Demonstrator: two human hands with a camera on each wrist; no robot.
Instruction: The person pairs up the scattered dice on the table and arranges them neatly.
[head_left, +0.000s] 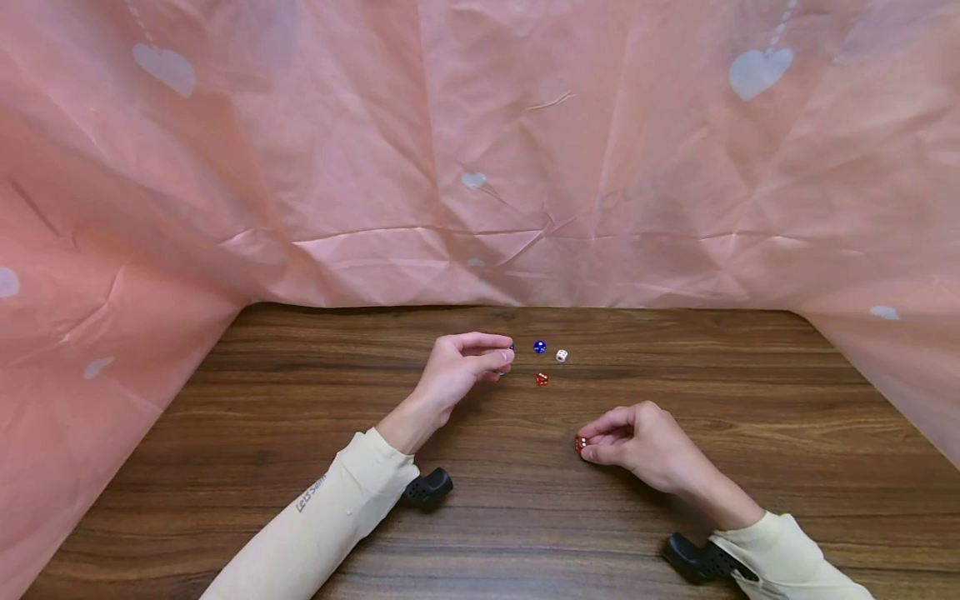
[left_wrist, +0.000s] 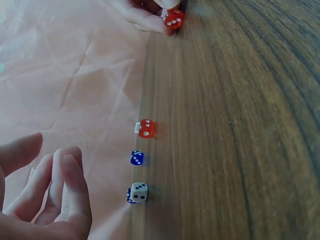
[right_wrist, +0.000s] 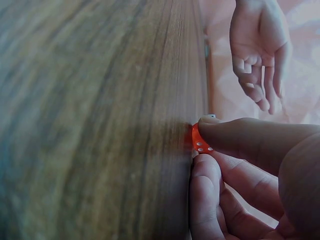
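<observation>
My right hand pinches a red die between thumb and fingers, low over the wooden table; the right wrist view has the same red die at the fingertips. My left hand hovers farther back with loosely bent fingers and nothing between them, as the left wrist view shows. To its right lie a blue die, a white die and another red die. Mostly hidden behind the left fingers in the head view are a second white die and a second blue die.
The brown wooden table extends around both hands. Pink fabric with pale hearts encloses its back and sides. A black device is at the left wrist, and another black device at the right.
</observation>
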